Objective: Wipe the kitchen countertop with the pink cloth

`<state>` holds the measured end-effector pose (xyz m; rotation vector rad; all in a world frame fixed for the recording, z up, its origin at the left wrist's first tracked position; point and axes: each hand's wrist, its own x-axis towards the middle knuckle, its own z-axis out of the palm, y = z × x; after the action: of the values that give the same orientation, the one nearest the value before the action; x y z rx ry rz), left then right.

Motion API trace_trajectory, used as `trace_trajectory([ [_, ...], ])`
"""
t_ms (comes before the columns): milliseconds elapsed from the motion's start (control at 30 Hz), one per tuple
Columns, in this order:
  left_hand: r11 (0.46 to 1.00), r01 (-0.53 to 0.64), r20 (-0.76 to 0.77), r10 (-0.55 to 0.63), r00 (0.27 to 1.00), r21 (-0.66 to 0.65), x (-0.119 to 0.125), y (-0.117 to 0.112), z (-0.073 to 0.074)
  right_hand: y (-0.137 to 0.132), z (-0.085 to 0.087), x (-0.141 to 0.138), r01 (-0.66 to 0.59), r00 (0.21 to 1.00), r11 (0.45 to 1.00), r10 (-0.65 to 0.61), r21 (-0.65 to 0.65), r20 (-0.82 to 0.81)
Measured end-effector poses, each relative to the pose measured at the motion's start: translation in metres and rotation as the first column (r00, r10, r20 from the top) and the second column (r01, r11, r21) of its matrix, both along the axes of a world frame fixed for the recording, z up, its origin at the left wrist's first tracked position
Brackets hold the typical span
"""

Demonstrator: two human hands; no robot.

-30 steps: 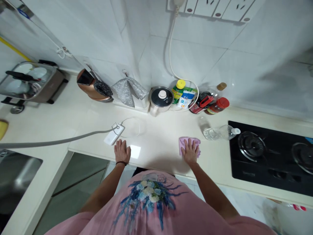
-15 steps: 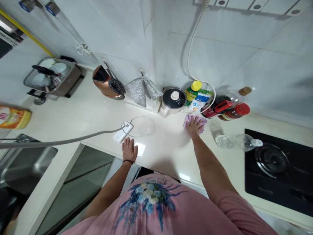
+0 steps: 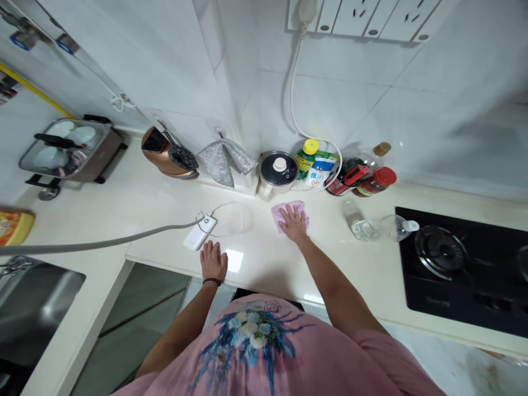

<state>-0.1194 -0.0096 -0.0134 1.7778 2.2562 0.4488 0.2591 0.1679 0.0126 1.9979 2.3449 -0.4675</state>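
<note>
My right hand (image 3: 293, 221) lies flat with spread fingers on a pink cloth (image 3: 279, 211), pressing it to the pale countertop (image 3: 256, 258). Behind the cloth stands a small cream electric pot (image 3: 267, 190) with a dark glass lid. My left hand (image 3: 213, 260) rests palm down near the counter's front edge, holding nothing. Just beyond its fingertips is a white power bank (image 3: 200, 231) with a thin white cable looping to the right.
Against the wall stand a yellow-capped bottle (image 3: 306, 159), a white-and-blue pouch (image 3: 320, 170) and a red-lidded jar (image 3: 376, 181). A clear plastic bottle (image 3: 391, 226) lies beside the black gas stove (image 3: 429, 291). A sink (image 3: 41, 302) is at left.
My right hand has slid the pink cloth leftward across the counter, away from the jars to in front of the pot. My left hand stays in place. The view has shifted somewhat.
</note>
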Motion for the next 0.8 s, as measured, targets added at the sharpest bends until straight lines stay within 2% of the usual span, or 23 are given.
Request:
trace_trajectory([
  [100,1.0,-0.006,0.006,0.006,1.0,-0.011,0.001,0.001,0.001,0.003,-0.001,0.051,0.174,0.982,0.984,-0.172,-0.031,0.073],
  [200,1.0,-0.006,0.013,0.007,1.0,-0.011,0.001,0.001,0.002,-0.013,-0.006,0.104,0.364,0.926,0.931,-0.359,-0.022,0.118],
  [267,1.0,-0.004,0.014,0.004,1.0,-0.007,0.002,0.001,0.003,-0.033,-0.011,0.127,0.453,0.885,0.892,-0.45,0.007,0.122],
  [333,1.0,-0.002,0.017,0.002,1.0,-0.005,0.002,0.0,0.004,-0.055,-0.014,0.135,0.515,0.847,0.856,-0.515,0.038,0.131],
  [433,1.0,0.0,0.026,0.001,1.0,-0.004,0.002,0.0,0.004,-0.079,-0.015,0.117,0.568,0.802,0.82,-0.571,0.071,0.177],
  [533,1.0,-0.001,0.029,0.001,1.0,0.0,0.002,0.001,0.004,-0.09,-0.013,0.077,0.569,0.798,0.821,-0.567,0.055,0.207],
  [600,1.0,-0.002,0.032,0.002,0.999,0.006,0.002,0.001,0.004,-0.092,-0.01,0.046,0.511,0.844,0.86,-0.501,0.002,0.191],
  [700,1.0,-0.003,0.041,0.002,0.999,0.007,0.002,0.002,0.006,-0.097,-0.008,0.002,0.356,0.93,0.932,-0.345,-0.073,0.128],
  [800,1.0,0.0,0.047,0.0,0.999,-0.003,0.002,0.002,0.008,-0.105,-0.005,-0.027,0.222,0.974,0.972,-0.218,-0.081,0.061],
])
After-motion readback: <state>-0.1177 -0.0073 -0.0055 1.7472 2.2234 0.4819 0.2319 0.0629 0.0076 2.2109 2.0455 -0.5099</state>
